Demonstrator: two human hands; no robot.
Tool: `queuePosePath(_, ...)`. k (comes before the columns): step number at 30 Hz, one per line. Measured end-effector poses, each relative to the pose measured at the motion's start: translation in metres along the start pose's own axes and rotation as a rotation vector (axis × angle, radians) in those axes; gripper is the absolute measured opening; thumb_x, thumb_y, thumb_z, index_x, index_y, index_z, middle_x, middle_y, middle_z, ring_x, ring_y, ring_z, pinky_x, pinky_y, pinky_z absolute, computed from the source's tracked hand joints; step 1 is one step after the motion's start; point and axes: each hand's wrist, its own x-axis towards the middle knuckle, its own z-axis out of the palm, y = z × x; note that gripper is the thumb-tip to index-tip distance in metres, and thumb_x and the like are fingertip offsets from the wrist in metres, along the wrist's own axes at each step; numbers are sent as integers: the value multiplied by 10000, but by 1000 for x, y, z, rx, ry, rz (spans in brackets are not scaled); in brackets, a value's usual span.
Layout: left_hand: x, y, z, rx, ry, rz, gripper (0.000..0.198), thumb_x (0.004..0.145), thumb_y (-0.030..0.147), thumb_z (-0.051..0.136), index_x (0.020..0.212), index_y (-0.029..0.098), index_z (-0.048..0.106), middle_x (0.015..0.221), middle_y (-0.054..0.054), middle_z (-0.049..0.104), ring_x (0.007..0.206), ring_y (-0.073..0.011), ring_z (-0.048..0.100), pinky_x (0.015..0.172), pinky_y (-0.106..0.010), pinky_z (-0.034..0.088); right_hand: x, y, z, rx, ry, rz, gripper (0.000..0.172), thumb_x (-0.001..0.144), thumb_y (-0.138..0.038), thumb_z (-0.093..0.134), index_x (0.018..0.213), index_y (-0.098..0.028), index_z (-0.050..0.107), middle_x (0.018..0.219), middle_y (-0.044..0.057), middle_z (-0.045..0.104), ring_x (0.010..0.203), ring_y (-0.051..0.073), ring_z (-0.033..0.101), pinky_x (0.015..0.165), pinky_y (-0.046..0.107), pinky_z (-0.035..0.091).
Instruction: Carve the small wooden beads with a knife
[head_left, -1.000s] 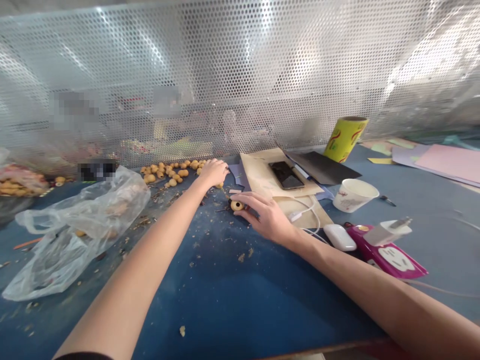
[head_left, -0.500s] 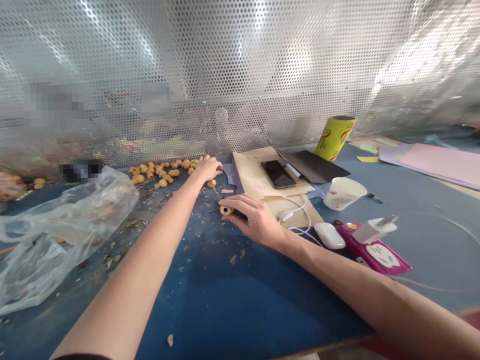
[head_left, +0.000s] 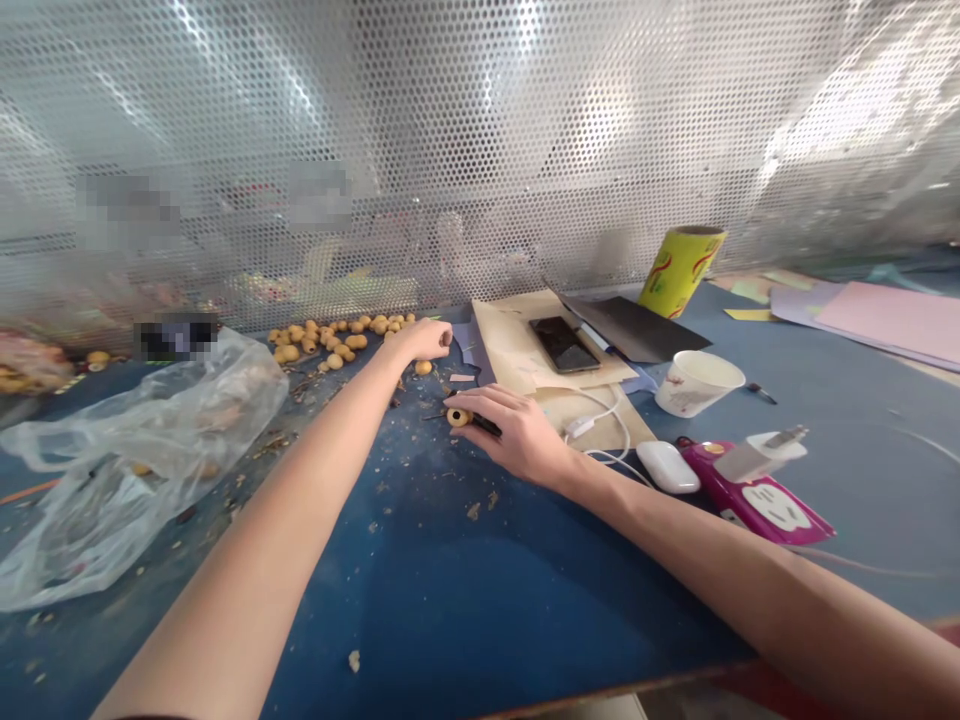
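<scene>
My left hand [head_left: 427, 341] is at the right end of a pile of small tan gourds [head_left: 352, 341] near the perforated metal wall. Its fingers are curled in, and whatever they may hold is hidden. One loose gourd [head_left: 424, 368] lies just below that hand on the blue tabletop. Lower and to the right, my right hand [head_left: 517, 430] is closed around a small gourd with a dark round hole [head_left: 459, 416]. A black, slim tool [head_left: 487, 425] shows under its fingers, mostly covered by the hand.
A clear plastic bag [head_left: 150, 450] spreads over the left side. Right of my hands are brown paper with a phone [head_left: 564, 345], a paper cup [head_left: 697, 383], a white earbud case [head_left: 667, 467], a magenta power strip [head_left: 757, 490] and a yellow tube [head_left: 682, 270]. Scraps litter the table.
My left hand's fingers have curled into a closed shape at the gourd pile. The right hand keeps its hold, and the whole view has shifted slightly.
</scene>
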Motion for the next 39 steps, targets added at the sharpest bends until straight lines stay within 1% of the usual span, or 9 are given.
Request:
queuePosePath(8,-12,7,4,-133,94,1,147,805,209,595,904,167,695,908,-83,727,873,-240,640,851,-341,452,0,2,4,16,-36,-9,286,943,-276,571,1220,-212,599,1130,65,684,1101,220,618,975,395,515)
queuePosePath(12,-23,16,0,-257,161,26,178,883,220,528,962,136,663,944,-83,708,867,-191,634,814,-288,469,1,2,5,23,-25,21,291,940,-253,566,1227,-213,597,1154,80,672,1128,230,614,959,398,532)
queuePosePath(14,-41,23,-5,-347,197,54,219,923,271,486,1020,139,632,973,-64,693,853,-159,626,788,-259,476,1,2,6,33,-7,44,302,944,-237,547,1242,-205,588,1222,98,633,1192,232,578,998,393,511)
queuePosePath(16,-66,32,-9,-639,271,112,230,914,313,515,995,127,623,962,-64,680,852,-154,617,800,-265,481,2,2,6,38,8,58,328,946,-222,527,1271,-205,563,1289,107,587,1227,229,552,1038,392,481)
queuePosePath(18,-97,42,-13,-803,267,145,237,895,352,551,967,139,625,940,-49,670,856,-156,614,798,-272,487,2,1,5,35,14,74,373,934,-214,527,1307,-204,517,1296,112,580,1197,231,570,1025,396,486)
queuePosePath(22,-154,64,-18,-919,345,61,198,868,353,599,904,162,638,843,-18,647,770,-140,607,732,-260,495,0,-2,4,49,32,133,366,878,-235,594,1226,-182,492,1127,104,654,980,211,654,854,348,556)
queuePosePath(25,-180,76,-14,-1021,404,28,179,867,335,615,942,176,651,851,-22,658,773,-137,619,704,-241,508,-1,-3,4,41,32,142,267,853,-234,621,1095,-189,518,1028,82,666,905,194,655,805,324,553)
queuePosePath(32,-199,89,8,-1059,446,-62,256,890,395,608,1011,184,688,890,-47,692,750,-143,629,672,-242,533,-1,-10,2,47,11,104,215,867,-257,616,1061,-186,555,947,58,670,846,173,643,786,302,539)
queuePosePath(39,-204,91,16,-1041,479,-80,268,883,372,628,1068,205,725,917,-50,741,782,-178,692,724,-281,581,-1,-10,-1,24,-23,40,183,873,-239,615,1042,-184,573,926,61,650,866,190,623,773,321,530)
